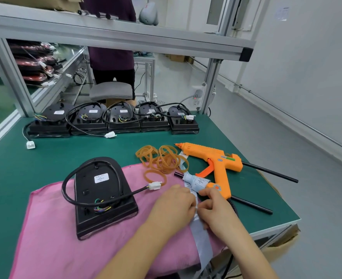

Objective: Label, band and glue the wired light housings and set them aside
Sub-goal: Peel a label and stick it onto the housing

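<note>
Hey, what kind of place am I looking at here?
Likely a factory assembly bench: wired light housings lined up on a green worktop, an orange glue gun, and aluminium-frame shelving overhead.

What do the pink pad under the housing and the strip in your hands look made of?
Pad: pink cloth, matte, probably microfibre; its edges wrinkle softly. Strip: smooth, slightly glossy grey-blue liner, likely coated paper; it bends limply.

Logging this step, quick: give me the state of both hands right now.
Left hand: closed, pinching the label strip.
Right hand: closed, pinching the same strip.
</note>
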